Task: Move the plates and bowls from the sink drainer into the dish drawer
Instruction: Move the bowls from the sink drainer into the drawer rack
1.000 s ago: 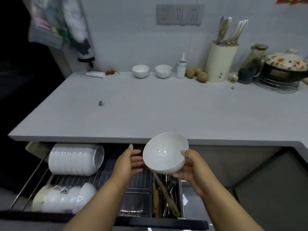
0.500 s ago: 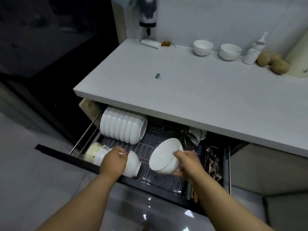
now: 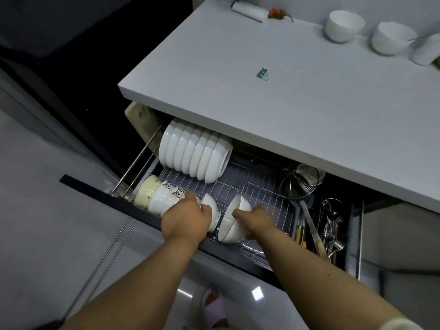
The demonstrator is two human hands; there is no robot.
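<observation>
The dish drawer stands pulled out below the counter, its wire rack showing. My right hand grips a white bowl on its side, low over the front of the rack. My left hand rests on the end of a front row of nested bowls lying on their sides, fingers over the last bowl's rim. A second row of white bowls stands at the back of the rack. The sink drainer is out of view.
A skimmer ladle and cutlery fill the drawer's right side. The white counter overhangs the drawer's back and carries two small bowls, a clip and a roll. Grey floor lies below left; a pink slipper shows at the bottom.
My right hand lowered the white bowl from mid-air down onto the front of the rack. My left hand stayed on the front row of bowls. The view tilted further down.
</observation>
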